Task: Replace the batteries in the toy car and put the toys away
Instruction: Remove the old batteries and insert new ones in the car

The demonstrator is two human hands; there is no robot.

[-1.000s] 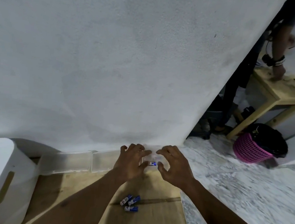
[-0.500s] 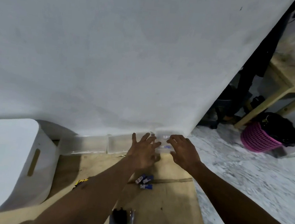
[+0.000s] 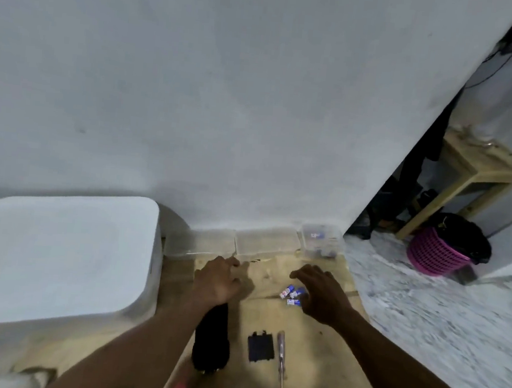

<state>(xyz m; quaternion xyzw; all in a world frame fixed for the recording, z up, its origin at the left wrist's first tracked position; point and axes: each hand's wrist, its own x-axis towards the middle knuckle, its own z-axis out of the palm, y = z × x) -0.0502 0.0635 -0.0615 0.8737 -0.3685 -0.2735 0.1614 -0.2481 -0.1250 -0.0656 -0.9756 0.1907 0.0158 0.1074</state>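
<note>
Three blue-and-white batteries (image 3: 292,295) lie loose on the wooden table (image 3: 306,346). My right hand (image 3: 321,294) hovers just right of them, fingers spread, holding nothing. My left hand (image 3: 217,280) rests with curled fingers near the table's back edge, empty as far as I can see. Below my left wrist lies a black toy car (image 3: 211,338), partly hidden by my forearm. A black battery cover (image 3: 260,347) and a screwdriver (image 3: 281,366) lie beside it. A small clear container (image 3: 321,241) with batteries inside stands against the wall.
Two empty clear boxes (image 3: 264,241) line the wall left of the container. A large white bin (image 3: 57,257) fills the left side. To the right is marble floor, a pink basket (image 3: 435,256) and a wooden stool (image 3: 479,173).
Both hands have drawn back from the small clear container toward me and let it go. The camera has tilted down, bringing the toy car, battery cover and screwdriver into view.
</note>
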